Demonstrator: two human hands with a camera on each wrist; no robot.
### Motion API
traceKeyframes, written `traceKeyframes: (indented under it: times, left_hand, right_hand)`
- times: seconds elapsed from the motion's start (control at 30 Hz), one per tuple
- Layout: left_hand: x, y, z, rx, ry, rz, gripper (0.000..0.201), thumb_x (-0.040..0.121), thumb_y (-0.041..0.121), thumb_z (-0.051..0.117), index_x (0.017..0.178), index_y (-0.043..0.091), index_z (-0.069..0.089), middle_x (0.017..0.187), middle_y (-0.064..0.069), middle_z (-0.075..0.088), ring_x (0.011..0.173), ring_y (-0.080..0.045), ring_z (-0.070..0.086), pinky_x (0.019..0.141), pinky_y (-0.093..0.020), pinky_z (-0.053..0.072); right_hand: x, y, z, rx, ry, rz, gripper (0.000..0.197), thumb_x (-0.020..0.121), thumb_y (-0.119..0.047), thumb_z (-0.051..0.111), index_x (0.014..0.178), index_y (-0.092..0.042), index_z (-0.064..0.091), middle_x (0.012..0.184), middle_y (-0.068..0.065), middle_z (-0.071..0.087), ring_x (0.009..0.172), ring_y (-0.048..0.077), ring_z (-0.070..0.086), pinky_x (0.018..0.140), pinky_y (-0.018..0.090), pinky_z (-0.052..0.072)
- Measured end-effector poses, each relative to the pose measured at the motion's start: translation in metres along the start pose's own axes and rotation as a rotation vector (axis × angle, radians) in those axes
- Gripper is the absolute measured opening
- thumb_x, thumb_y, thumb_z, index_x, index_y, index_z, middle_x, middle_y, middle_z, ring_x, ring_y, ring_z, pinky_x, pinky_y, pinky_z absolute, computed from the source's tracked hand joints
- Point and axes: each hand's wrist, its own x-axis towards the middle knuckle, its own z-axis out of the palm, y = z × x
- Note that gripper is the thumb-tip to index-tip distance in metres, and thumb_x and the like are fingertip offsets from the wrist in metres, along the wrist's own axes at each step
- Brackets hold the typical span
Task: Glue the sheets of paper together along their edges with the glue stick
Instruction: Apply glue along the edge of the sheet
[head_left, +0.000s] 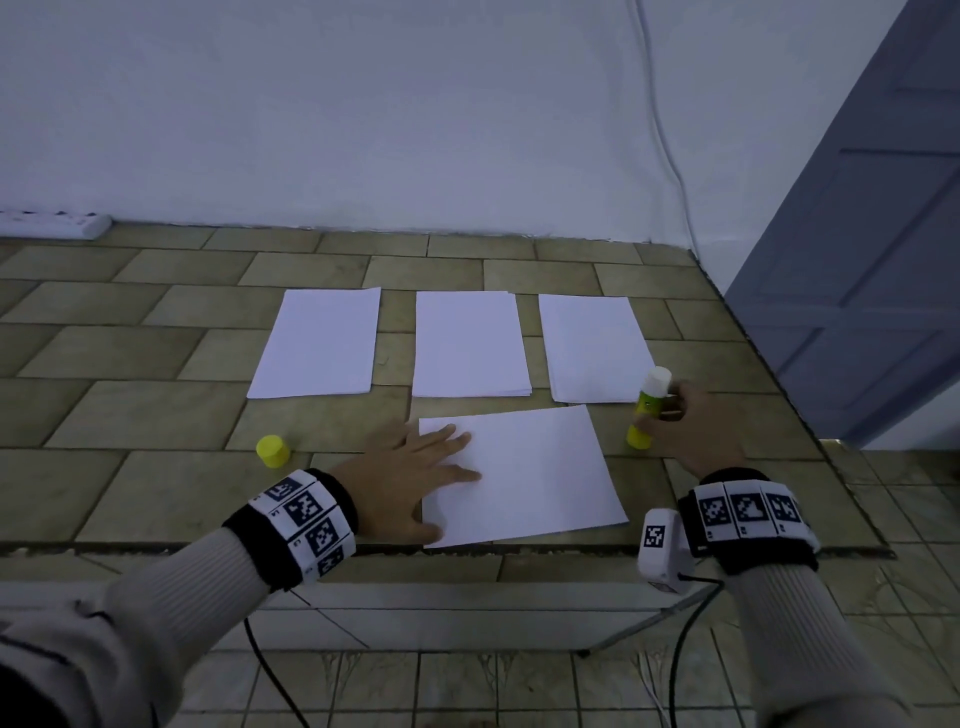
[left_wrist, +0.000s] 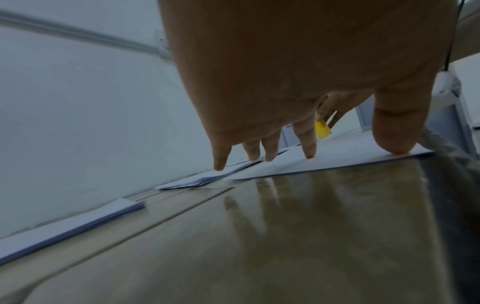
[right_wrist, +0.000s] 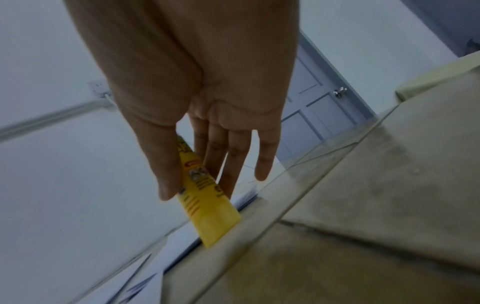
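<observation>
Pressing sheet (head_left: 540, 473) edge: left hand (head_left: 410, 473); right hand (head_left: 691, 431) pinching glue stick (head_left: 647, 410).

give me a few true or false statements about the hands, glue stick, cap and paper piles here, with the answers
1. The left hand lies flat on the near sheet. True.
2. The yellow cap is on the glue stick. False: the cap stands on the tiled surface, left of the left hand, and the white glue tip is bare.
3. The right hand holds the glue stick between thumb and fingers. True.
4. Two piles of paper lie beyond the near sheet. False: there are three, the left pile, middle pile and right pile.
5. The glue stick lies flat on the near sheet. False: it stands upright, base on the tiles, beside the sheet.
</observation>
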Motion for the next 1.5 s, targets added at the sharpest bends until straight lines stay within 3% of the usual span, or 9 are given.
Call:
traceKeyframes:
  times: [0.13,0.23,0.3,0.4,0.57,0.73,0.87,1.03,1.5]
  left_hand:
    - [-0.006,0.002,0.001,-0.115,0.008,-0.031,0.076,0.087,0.058,0.049,0.153,0.039,0.015,0.158,0.009,-0.018,0.143,-0.005,-0.023,0.118,-0.04,-0.014]
    - [-0.009,0.006,0.001,-0.218,0.109,-0.211,0.102,0.071,0.091,0.012,0.154,0.031,0.016,0.163,0.005,-0.005,0.145,-0.004,-0.013,0.122,-0.041,-0.004]
    - [-0.008,0.011,0.003,-0.233,0.162,-0.349,0.128,0.053,0.096,-0.012,0.154,0.023,0.018,0.164,0.001,0.003,0.149,-0.013,-0.004,0.12,-0.044,0.0]
    - [-0.004,0.017,0.01,-0.183,0.176,-0.449,0.137,0.046,0.095,-0.023,0.154,0.018,0.014,0.164,-0.002,0.003,0.15,-0.019,-0.003,0.12,-0.049,0.003]
    - [0.003,0.015,0.03,-0.113,0.165,-0.49,0.13,0.052,0.092,-0.023,0.155,0.02,0.009,0.164,-0.003,-0.003,0.15,-0.021,-0.009,0.119,-0.056,0.003]
    - [0.002,0.011,0.046,-0.126,0.244,-0.472,0.114,0.065,0.089,-0.015,0.156,0.024,0.005,0.164,-0.002,-0.006,0.15,-0.022,-0.01,0.118,-0.056,-0.002]
    - [0.001,0.013,0.051,-0.124,0.295,-0.468,0.11,0.071,0.087,-0.013,0.156,0.02,0.006,0.164,-0.003,-0.005,0.15,-0.024,-0.007,0.118,-0.056,-0.003]
    - [0.001,0.013,0.049,-0.11,0.275,-0.479,0.114,0.068,0.087,-0.016,0.156,0.017,0.001,0.163,-0.003,-0.011,0.15,-0.021,-0.011,0.118,-0.053,-0.006]
    - [0.001,0.012,0.051,-0.112,0.286,-0.462,0.116,0.066,0.087,-0.019,0.156,0.016,0.001,0.162,-0.002,-0.012,0.15,-0.021,-0.012,0.117,-0.054,-0.007]
  right_hand:
    - [-0.006,-0.015,0.006,0.086,-0.075,-0.051,0.043,0.08,-0.013,0.075,0.117,-0.004,0.055,0.106,0.011,0.065,0.088,0.02,0.062,0.077,0.031,0.05]
    - [-0.014,-0.031,0.011,0.104,-0.107,-0.144,0.03,0.082,-0.022,0.074,0.106,-0.011,0.06,0.093,0.004,0.066,0.082,0.018,0.063,0.072,0.03,0.053]
    - [-0.018,-0.042,0.017,0.091,-0.152,-0.185,0.022,0.083,-0.026,0.071,0.101,-0.017,0.061,0.086,-0.002,0.065,0.076,0.013,0.061,0.067,0.025,0.051]
    - [-0.019,-0.059,0.03,0.076,-0.21,-0.247,0.018,0.082,-0.028,0.072,0.096,-0.02,0.064,0.081,-0.003,0.064,0.074,0.014,0.061,0.063,0.022,0.046]
    - [-0.019,-0.083,0.058,0.078,-0.203,-0.26,0.035,0.073,-0.028,0.081,0.1,-0.019,0.059,0.089,0.0,0.061,0.075,0.007,0.056,0.058,0.007,0.041]
    - [-0.024,-0.103,0.078,0.214,-0.231,-0.257,0.031,0.07,-0.021,0.082,0.092,-0.012,0.062,0.084,-0.004,0.062,0.074,0.006,0.059,0.062,0.017,0.047]
    - [-0.026,-0.114,0.098,0.204,-0.285,-0.325,0.026,0.072,-0.015,0.08,0.088,-0.003,0.064,0.09,0.008,0.068,0.082,0.021,0.068,0.077,0.036,0.056]
    - [-0.028,-0.125,0.127,-0.057,-0.326,-0.486,0.022,0.078,-0.012,0.073,0.092,-0.003,0.059,0.099,0.014,0.057,0.091,0.027,0.058,0.081,0.035,0.047]
    - [-0.021,-0.141,0.152,-0.307,-0.34,-0.524,0.027,0.086,-0.018,0.065,0.103,-0.001,0.054,0.108,0.018,0.057,0.1,0.033,0.054,0.075,0.032,0.038]
